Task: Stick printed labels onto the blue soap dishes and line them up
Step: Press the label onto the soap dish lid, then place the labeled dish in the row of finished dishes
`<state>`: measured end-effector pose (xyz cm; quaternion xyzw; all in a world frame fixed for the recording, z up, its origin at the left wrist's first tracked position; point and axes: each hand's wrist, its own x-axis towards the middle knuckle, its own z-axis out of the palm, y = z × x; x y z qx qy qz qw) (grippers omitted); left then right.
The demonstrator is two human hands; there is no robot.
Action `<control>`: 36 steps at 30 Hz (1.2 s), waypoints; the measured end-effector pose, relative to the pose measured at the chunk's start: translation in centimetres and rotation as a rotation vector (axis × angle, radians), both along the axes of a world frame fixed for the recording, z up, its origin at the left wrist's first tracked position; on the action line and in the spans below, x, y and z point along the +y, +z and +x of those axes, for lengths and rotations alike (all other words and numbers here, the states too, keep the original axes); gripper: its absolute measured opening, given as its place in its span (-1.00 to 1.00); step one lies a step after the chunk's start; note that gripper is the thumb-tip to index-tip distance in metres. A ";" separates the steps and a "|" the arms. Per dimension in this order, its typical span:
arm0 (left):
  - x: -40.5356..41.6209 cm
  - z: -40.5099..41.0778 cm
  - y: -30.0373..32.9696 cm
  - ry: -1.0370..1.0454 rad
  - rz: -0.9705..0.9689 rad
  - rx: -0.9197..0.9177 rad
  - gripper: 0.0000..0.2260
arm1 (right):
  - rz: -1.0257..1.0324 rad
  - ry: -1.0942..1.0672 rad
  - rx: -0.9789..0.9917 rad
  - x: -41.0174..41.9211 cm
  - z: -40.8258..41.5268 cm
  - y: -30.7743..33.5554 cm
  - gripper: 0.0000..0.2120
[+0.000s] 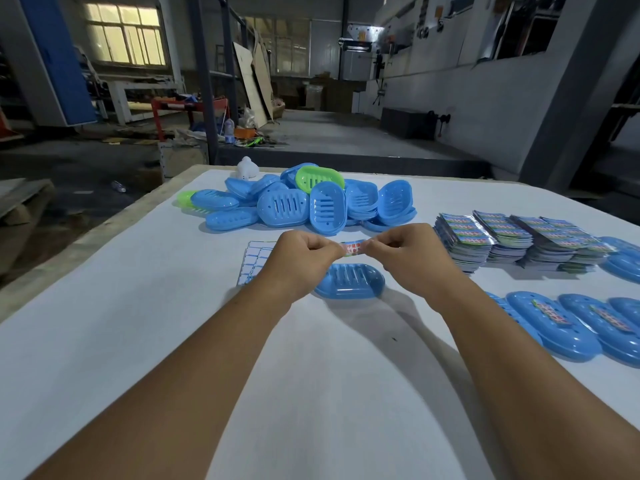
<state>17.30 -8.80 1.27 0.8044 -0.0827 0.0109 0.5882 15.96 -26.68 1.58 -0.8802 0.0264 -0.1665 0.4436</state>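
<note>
A small printed label (pixel 352 249) is held in the air between both hands. My left hand (pixel 300 261) pinches its left end and my right hand (pixel 407 258) pinches its right end. Just below the label a blue soap dish (pixel 349 281) lies flat on the white table (pixel 138 323). Labelled blue dishes (pixel 568 323) lie side by side in a row at the right. A heap of unlabelled blue dishes (pixel 311 202) sits at the back of the table.
Stacks of printed labels (pixel 512 237) stand at the right, behind the row. A sticker backing sheet (pixel 254 261) lies partly under my left hand. Two green dishes (pixel 320 178) and a white object (pixel 246 168) are among the heap. The table's left edge runs diagonally.
</note>
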 end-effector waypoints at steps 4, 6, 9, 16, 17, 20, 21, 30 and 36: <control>0.1 0.7 -0.7 0.041 0.042 0.006 -0.78 | 0.070 -0.057 0.086 -0.2 0.1 0.0 -0.65; 0.1 1.0 -1.1 0.061 0.069 0.009 -0.73 | 0.056 -0.062 0.145 -0.2 0.1 -0.1 -0.63; 0.0 1.3 -1.5 0.091 0.175 0.000 -0.70 | -0.041 -0.072 0.188 0.1 0.2 -0.6 -0.55; -0.1 1.3 -1.2 0.138 0.416 -0.045 -0.73 | -0.135 -0.100 0.219 0.4 0.2 -0.7 -0.66; -0.2 1.3 -1.2 0.141 0.430 -0.054 -0.73 | -0.136 -0.103 0.218 0.4 0.2 -0.7 -0.67; -0.4 1.3 -1.3 0.159 0.482 -0.096 -0.76 | -0.157 -0.120 0.212 0.6 0.2 -0.7 -0.69; -0.5 1.3 -1.4 0.169 0.500 -0.119 -0.77 | -0.180 -0.123 0.207 0.8 0.2 -0.7 -0.70; -1.2 1.1 -1.3 0.203 0.760 -0.377 -0.72 | -0.550 -0.172 0.128 1.4 -0.2 -0.2 -0.61; -0.7 1.3 -1.6 0.219 0.614 -0.289 -0.82 | -0.524 0.039 0.035 1.3 -0.7 -0.3 -0.58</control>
